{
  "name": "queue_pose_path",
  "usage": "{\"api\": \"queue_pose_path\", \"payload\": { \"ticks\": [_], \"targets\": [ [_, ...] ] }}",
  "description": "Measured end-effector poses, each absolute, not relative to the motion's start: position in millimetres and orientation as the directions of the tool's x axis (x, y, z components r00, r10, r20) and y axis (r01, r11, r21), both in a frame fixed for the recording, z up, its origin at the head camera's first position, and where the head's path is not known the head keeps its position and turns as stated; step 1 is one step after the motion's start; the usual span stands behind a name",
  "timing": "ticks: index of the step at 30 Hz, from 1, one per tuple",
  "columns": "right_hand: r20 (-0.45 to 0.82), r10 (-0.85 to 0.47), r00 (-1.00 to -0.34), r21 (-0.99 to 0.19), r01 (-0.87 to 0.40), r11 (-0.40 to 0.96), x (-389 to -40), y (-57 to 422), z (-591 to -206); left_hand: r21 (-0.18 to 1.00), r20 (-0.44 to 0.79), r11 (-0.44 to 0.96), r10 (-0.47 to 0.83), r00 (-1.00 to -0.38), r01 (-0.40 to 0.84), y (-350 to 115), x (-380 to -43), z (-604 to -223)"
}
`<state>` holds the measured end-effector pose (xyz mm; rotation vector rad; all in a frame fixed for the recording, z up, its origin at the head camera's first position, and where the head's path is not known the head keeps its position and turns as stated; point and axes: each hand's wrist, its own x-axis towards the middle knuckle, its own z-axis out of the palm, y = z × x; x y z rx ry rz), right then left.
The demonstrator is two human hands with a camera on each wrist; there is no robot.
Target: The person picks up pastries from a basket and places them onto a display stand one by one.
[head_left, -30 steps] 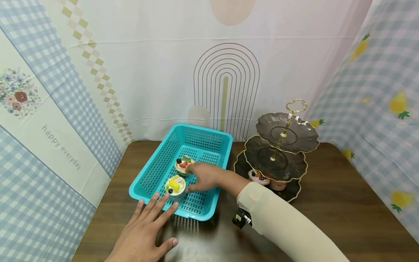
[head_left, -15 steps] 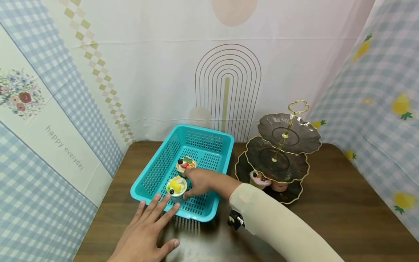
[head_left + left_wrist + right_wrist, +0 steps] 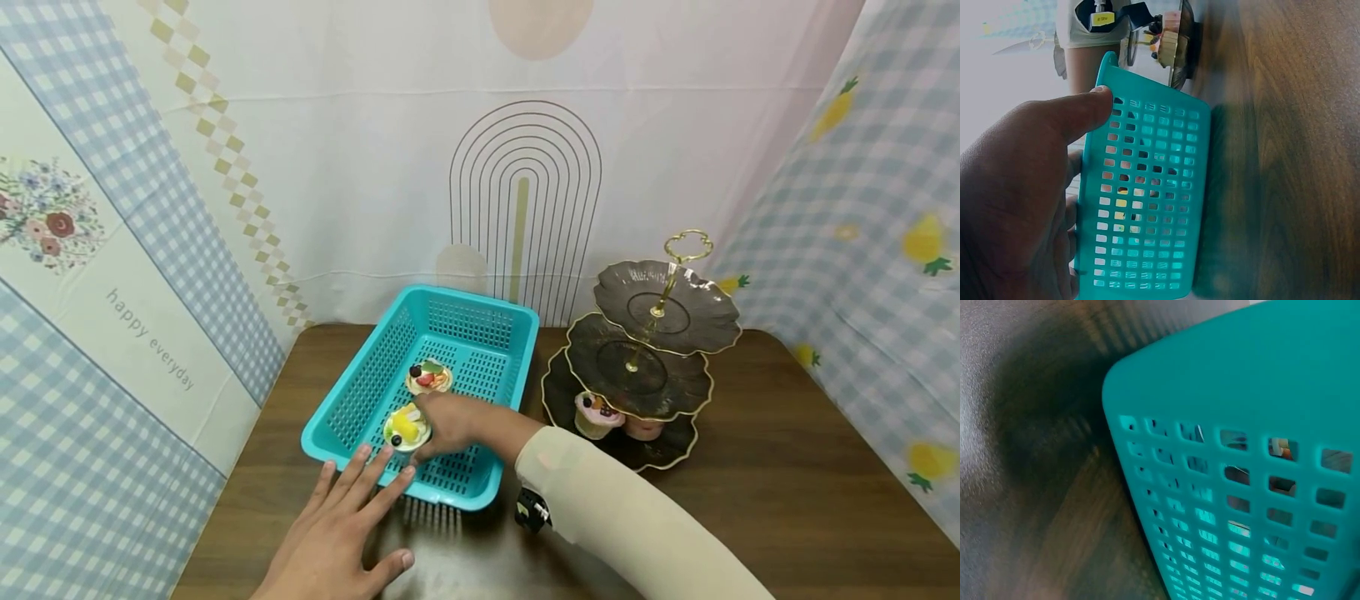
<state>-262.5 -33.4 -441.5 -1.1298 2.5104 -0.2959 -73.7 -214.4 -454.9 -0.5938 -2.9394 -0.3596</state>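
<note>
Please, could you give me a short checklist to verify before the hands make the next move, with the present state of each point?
1. Yellow-topped cupcake upright: ok.
2. Right hand grip firm: cannot tell; it curls round that cupcake's side, partly hidden.
3. Free room around the strawberry-topped cupcake: not ok; it sits very close to the right hand.
4. Basket resting flat on the table: ok.
5. Left hand bracing the basket: cannot tell; it reaches the near edge, contact unclear.
6. Tiered stand upright: ok.

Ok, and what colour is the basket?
The basket is turquoise, clearest in the head view.
</note>
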Motion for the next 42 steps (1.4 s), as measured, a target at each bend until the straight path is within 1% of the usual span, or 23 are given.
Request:
{"api": "queue_pose_path", "payload": {
  "ticks": [3, 6, 12, 16, 21, 30, 37, 42],
  "targets": [
    [-0.245, -0.744, -0.621, -0.329, -0.669, 0.667, -261, -34, -443, 0.205, 0.182, 0.893, 0.368, -0.912, 0.401, -213, -73, -455],
    [-0.235, -0.739, -0.631, -0.348, -0.656, 0.67, -260, -32, -443, 0.204, 0.19, 0.892, 0.368, -0.91, 0.404, -212, -73, -454],
    [-0.21, -0.731, -0.649, -0.476, -0.585, 0.656, -262, -26, -440, 0.221, 0.161, 0.893, 0.364, -0.917, 0.393, -211, -73, -452],
    [-0.194, -0.71, -0.677, -0.524, -0.541, 0.658, -263, -20, -436, 0.226, 0.156, 0.892, 0.363, -0.919, 0.391, -211, -73, -452],
    [-0.145, -0.69, -0.709, -0.589, -0.499, 0.636, -261, -11, -428, 0.225, 0.155, 0.891, 0.368, -0.917, 0.395, -211, -74, -452],
    [-0.034, -0.645, -0.763, -0.664, -0.465, 0.585, -253, 12, -409, 0.223, 0.15, 0.892, 0.366, -0.918, 0.393, -212, -74, -453],
    [0.041, -0.642, -0.765, -0.742, -0.454, 0.493, -248, 33, -393, 0.202, 0.206, 0.888, 0.374, -0.904, 0.413, -213, -73, -456],
    [0.067, -0.631, -0.773, -0.753, -0.455, 0.477, -243, 46, -383, 0.198, 0.222, 0.889, 0.371, -0.902, 0.414, -214, -72, -457]
  ]
}}
